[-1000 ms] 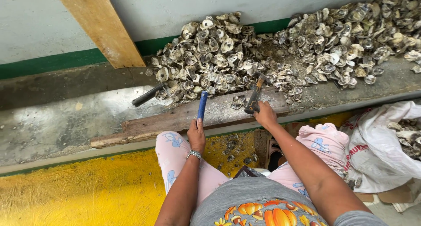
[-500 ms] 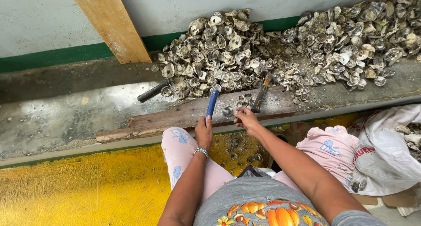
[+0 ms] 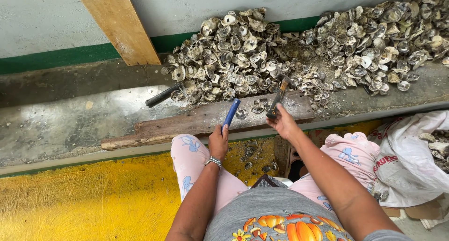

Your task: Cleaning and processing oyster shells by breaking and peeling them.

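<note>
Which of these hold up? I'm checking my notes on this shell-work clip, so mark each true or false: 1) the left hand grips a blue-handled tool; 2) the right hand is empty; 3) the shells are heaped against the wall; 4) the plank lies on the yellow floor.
1) True: the left hand grips the blue-handled tool.
2) False: the right hand holds a small hammer.
3) True: the shell heap lies along the wall.
4) False: the wooden plank lies on the grey concrete ledge, above the yellow floor.
</note>
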